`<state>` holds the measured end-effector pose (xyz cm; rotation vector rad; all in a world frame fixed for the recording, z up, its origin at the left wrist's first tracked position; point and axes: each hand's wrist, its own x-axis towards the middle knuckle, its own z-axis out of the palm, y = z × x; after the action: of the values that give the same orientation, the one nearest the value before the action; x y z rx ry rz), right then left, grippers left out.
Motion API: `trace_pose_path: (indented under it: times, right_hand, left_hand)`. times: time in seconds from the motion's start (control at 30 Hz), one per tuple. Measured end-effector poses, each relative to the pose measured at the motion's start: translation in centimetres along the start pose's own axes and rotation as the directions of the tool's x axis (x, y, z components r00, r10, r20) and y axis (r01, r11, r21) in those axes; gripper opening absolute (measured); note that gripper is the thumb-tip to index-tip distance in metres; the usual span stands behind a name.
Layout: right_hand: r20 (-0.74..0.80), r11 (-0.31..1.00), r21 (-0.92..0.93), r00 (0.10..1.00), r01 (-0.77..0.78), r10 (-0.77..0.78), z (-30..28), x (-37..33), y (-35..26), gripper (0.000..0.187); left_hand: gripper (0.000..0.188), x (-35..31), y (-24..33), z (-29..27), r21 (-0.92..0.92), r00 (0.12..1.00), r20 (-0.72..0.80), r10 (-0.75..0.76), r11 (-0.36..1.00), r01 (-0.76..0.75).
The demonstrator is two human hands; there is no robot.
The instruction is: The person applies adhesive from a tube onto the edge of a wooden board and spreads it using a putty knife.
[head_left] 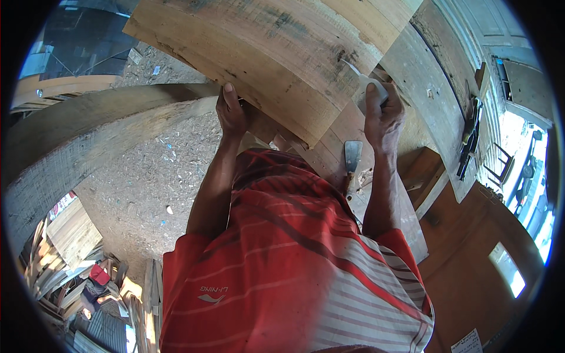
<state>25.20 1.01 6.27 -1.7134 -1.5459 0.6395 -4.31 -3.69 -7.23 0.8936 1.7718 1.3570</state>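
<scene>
The left grip (232, 113) holds a wooden panel (259, 56) while the right grip (385, 117) clasps a pale tool (379, 87).

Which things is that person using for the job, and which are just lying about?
In the job:
- wide, flat brown wooden panel, held at its edge by the left hand
- pale grey tool in the right hand

Lying about, it seems:
- flat-bladed metal scraper, maybe a spare
- heaped brown wooden boards, lower left
</scene>
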Motion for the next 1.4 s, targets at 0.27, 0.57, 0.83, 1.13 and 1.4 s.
trace_pose_path:
  times: [0.27,0.57,0.83,1.13,1.4]
  right_hand:
    - [0.150,0.946,0.228,0.969,-0.229,0.198,-1.4,-2.4,0.7,0.027]
    - [0.222,0.936,0.275,0.962,-0.220,0.161,-0.8,-5.1,1.1,0.025]
    - [0.208,0.953,0.223,0.965,-0.203,0.157,-0.5,-5.0,1.1,0.025]
    - [0.217,0.960,0.206,0.965,-0.191,0.145,-0.7,-4.9,0.9,0.025]
    - [0.220,0.960,0.189,0.961,-0.207,0.164,-1.0,-5.1,1.0,0.027]
  left_hand:
    - [0.068,0.0,0.6,-0.3,0.029,0.999,0.040,0.030,0.999,-0.031]
    - [0.065,0.3,0.3,-0.1,0.031,0.999,0.015,0.050,0.998,-0.050]
    - [0.065,0.3,0.2,-0.1,0.030,0.999,0.023,0.035,0.999,-0.036]
    - [0.067,0.3,0.3,-0.1,0.007,0.999,0.035,0.018,1.000,-0.019]
    - [0.069,0.2,0.4,-0.1,0.036,1.000,0.019,-0.001,0.999,0.000]
